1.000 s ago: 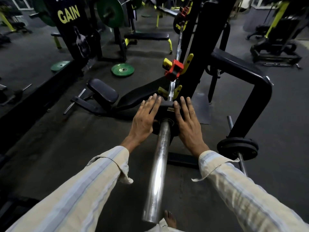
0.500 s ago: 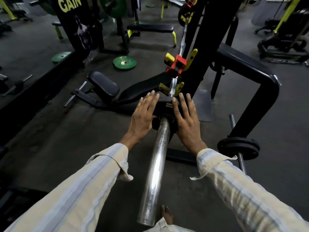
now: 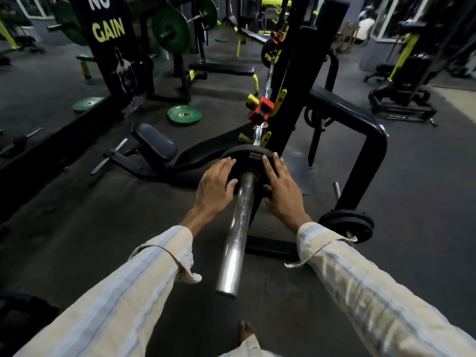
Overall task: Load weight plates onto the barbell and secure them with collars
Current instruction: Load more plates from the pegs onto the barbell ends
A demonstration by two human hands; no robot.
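A small black weight plate sits far along the chrome barbell sleeve, which points toward me. My left hand presses flat on the plate's left face, thumb near the sleeve. On the plate's right face lies my right hand, fingers spread over its rim. The bar rests in the black rack, by a red and yellow hook. No collar is visible on this sleeve.
More black plates hang on a storage peg low at the right. An incline bench stands to the left. Green plates lie on the floor beyond it. My bare foot is below the sleeve's end.
The plate has slid farther up the sleeve toward the rack, with both hands following it. More of the plate's top now shows above my fingers.
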